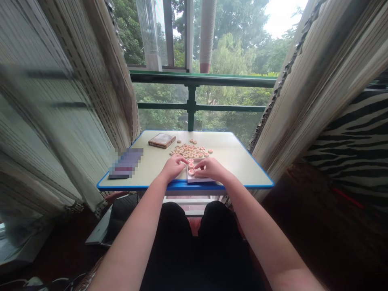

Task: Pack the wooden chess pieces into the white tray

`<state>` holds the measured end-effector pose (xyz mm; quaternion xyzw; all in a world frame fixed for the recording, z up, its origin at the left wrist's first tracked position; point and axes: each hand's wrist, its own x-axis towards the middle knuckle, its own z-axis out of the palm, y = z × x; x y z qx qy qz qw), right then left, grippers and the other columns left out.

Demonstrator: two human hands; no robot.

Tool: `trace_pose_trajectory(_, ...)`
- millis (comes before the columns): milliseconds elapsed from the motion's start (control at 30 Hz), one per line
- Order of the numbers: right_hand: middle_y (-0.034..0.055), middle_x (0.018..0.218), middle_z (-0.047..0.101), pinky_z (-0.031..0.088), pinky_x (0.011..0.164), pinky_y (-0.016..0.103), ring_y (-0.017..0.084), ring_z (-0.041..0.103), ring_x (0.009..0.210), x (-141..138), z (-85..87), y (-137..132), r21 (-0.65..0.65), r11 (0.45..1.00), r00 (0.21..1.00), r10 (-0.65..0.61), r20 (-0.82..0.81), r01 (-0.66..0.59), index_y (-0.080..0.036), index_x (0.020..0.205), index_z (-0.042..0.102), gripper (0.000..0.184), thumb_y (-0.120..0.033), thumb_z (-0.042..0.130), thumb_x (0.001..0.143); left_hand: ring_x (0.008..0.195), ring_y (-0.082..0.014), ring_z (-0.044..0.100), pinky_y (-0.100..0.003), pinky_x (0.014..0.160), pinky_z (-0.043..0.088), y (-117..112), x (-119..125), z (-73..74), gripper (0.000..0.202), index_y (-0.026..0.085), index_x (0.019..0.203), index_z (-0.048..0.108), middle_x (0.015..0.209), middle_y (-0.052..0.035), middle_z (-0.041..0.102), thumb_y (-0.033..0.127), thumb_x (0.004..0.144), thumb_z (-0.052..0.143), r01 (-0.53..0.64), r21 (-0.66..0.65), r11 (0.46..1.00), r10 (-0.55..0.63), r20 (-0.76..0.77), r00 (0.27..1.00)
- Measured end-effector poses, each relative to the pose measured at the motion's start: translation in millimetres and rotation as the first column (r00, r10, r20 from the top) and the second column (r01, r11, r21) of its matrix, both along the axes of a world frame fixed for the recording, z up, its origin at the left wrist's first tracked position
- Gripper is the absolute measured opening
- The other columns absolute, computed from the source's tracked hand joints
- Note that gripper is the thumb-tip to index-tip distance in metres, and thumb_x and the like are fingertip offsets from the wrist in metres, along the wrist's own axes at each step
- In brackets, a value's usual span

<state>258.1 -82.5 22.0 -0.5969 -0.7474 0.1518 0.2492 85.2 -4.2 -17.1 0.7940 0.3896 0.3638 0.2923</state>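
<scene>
White box (202, 180) holding red-marked discs (190, 166); my left hand (175, 165) and right hand (211, 167) flanking them, both curled, can't tell if gripping.

Red markings show on the pale discs (191, 172) in the whitish box (202, 180) by the blue front edge (248, 187) of the cream table (242, 167).

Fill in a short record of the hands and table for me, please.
Left hand: at the left edge of the white tray, near its round pieces
Right hand: over the tray, near the same pieces
Round pieces: red-marked, in a column
Loose pieces: spread beyond the tray
Flat box: far left on the table
</scene>
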Motion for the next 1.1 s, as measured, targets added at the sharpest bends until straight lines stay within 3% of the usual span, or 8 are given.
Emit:
trace_pose_trajectory(233, 0.0034, 0.07, 0.07, 0.041, 0.062, 0.023, 0.014, 0.058, 0.065, 2.2, -7.5, 11.2, 0.039, 0.998, 0.999, -0.044, 0.023, 0.043, -0.017, 0.075, 0.075, 0.019, -0.019, 0.057, 0.071, 0.084, -0.0164, 0.055, -0.029, 0.078, 0.047, 1.8, 0.5, -2.2, 0.022, 0.019, 0.074, 0.07, 0.094, -0.004, 0.057, 0.018, 0.066, 0.049, 0.004, 0.002, 1.0, -0.003, -0.007, 1.0)
trace_pose_trajectory(867, 0.0017, 0.074, 0.071, 0.042, 0.062, 0.021, 0.013, 0.06, 0.068, 0.3, -9.5, 15.2, 0.016, 0.999, 0.997, -0.029, 0.072, 0.028, -0.019, 0.076, 0.075, 0.016, -0.02, 0.059, 0.072, 0.084, -0.0161, 0.056, -0.029, 0.081, 0.047, 1.6, -0.7, -0.3, 0.021, 0.018, 0.074, 0.07, 0.093, -0.0039, 0.059, 0.02, 0.068, 0.05, 0.008, 0.015, 1.0, -0.008, -0.021, 1.0)
trace_pose_trajectory(1100, 0.002, 0.074, 0.071, 0.041, 0.061, 0.022, 0.013, 0.059, 0.067, 1.3, -10.5, 13.1, 0.027, 0.999, 0.998, -0.036, 0.045, 0.034, -0.019, 0.074, 0.075, 0.017, -0.02, 0.058, 0.073, 0.077, -0.0145, 0.055, -0.027, 0.074, 0.048, 2.1, -0.9, -1.2, 0.021, 0.018, 0.074, 0.07, 0.09, -0.0036, 0.059, 0.02, 0.069, 0.05, 0.009, 0.037, 0.999, -0.008, -0.036, 0.999)
